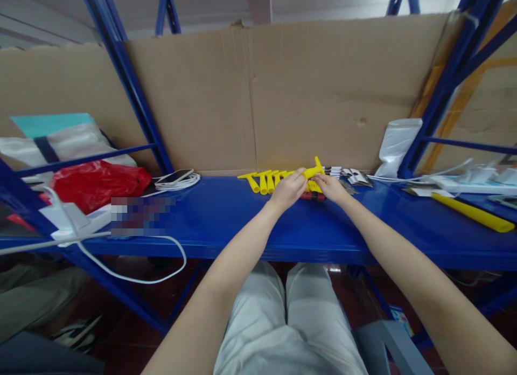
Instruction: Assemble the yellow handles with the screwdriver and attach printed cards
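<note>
The left hand (288, 191) had its fingers clasped round a yellow handle (312, 173), roughly twelve o'clock over the tabletop (226, 213); what the right hand (330, 188) gripped, I couldn't tell. A loose hold might have dropped it; a nine-o'clock swing might have scattered the row (264, 183). A red tool (313, 195) crowded six o'clock, packets (357, 176) three.
</note>
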Action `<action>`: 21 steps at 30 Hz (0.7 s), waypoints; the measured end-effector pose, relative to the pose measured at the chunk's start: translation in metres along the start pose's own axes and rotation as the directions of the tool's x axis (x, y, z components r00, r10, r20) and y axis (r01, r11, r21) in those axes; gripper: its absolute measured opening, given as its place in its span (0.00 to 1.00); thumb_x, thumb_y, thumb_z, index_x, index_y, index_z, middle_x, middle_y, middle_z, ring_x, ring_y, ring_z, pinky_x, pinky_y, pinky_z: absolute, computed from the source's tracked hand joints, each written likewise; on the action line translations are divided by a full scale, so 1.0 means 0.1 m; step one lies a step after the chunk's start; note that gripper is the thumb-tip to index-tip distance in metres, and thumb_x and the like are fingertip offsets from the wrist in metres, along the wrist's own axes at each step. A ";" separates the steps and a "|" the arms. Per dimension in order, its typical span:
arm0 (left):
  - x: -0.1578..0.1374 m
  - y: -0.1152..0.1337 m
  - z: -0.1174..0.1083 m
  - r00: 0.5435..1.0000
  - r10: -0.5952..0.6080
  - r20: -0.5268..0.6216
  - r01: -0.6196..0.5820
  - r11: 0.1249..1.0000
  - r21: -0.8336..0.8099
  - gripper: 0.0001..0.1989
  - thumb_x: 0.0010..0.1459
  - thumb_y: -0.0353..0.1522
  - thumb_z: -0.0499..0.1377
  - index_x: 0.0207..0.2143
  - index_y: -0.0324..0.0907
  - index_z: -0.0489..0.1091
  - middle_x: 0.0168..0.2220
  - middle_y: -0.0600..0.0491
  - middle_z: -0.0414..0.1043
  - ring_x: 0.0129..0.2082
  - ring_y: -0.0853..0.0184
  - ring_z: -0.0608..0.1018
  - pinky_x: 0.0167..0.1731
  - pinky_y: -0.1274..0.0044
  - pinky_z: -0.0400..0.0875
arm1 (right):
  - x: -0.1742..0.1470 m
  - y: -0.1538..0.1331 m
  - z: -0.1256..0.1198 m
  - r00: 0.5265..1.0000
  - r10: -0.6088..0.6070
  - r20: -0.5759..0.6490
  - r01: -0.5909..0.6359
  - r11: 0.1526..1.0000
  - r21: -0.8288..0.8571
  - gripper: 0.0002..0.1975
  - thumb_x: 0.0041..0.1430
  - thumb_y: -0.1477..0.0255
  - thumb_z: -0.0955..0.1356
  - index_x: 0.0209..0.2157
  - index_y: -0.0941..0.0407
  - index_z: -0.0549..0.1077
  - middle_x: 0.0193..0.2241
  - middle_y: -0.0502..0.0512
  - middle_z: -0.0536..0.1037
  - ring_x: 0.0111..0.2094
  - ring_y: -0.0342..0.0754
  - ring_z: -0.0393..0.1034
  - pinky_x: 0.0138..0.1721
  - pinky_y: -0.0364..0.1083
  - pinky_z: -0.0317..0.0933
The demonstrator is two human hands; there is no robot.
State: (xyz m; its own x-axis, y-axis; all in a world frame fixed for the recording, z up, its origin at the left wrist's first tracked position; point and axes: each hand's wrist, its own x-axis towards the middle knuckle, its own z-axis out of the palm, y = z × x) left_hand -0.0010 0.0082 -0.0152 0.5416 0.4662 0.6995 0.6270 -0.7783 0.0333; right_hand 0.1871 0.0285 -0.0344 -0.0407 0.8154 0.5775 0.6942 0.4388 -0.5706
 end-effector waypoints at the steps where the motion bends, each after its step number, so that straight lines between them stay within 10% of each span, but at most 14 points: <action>1: -0.01 0.02 0.01 0.999 0.045 0.014 -0.045 0.999 0.005 0.11 0.64 0.28 0.47 0.37 0.40 0.70 0.57 0.45 0.67 0.56 0.64 0.70 0.56 0.69 0.65 | 0.01 0.00 0.01 0.999 0.039 -0.027 -0.037 0.995 0.090 0.13 0.58 0.71 0.61 0.37 0.56 0.77 0.41 0.58 0.80 0.45 0.53 0.73 0.49 0.53 0.64; 8: -0.04 0.07 0.07 0.996 0.086 0.040 -0.086 0.996 0.009 0.11 0.62 0.25 0.48 0.44 0.38 0.67 0.57 0.42 0.65 0.57 0.62 0.69 0.56 0.69 0.65 | 0.07 0.00 -0.04 0.933 0.355 -0.062 -0.231 0.720 0.654 0.09 0.55 0.65 0.60 0.34 0.54 0.67 0.35 0.54 0.78 0.36 0.47 0.74 0.37 0.45 0.67; 21: -0.04 0.16 0.10 0.970 0.029 0.243 -0.033 0.999 0.010 0.24 0.58 0.26 0.49 0.58 0.39 0.57 0.56 0.42 0.64 0.51 0.60 0.72 0.48 0.72 0.71 | 0.12 0.22 -0.16 0.903 0.396 -0.164 -0.143 0.639 0.756 0.21 0.57 0.49 0.55 0.33 0.52 0.62 0.40 0.59 0.77 0.41 0.51 0.74 0.41 0.51 0.70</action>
State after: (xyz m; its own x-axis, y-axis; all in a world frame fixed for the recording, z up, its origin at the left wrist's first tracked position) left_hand 0.0127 -0.0021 -0.0247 0.6798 0.5314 0.5055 0.6146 -0.7889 0.0028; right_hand 0.2132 0.0419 -0.0302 0.3562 0.8484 0.3917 -0.0941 0.4496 -0.8883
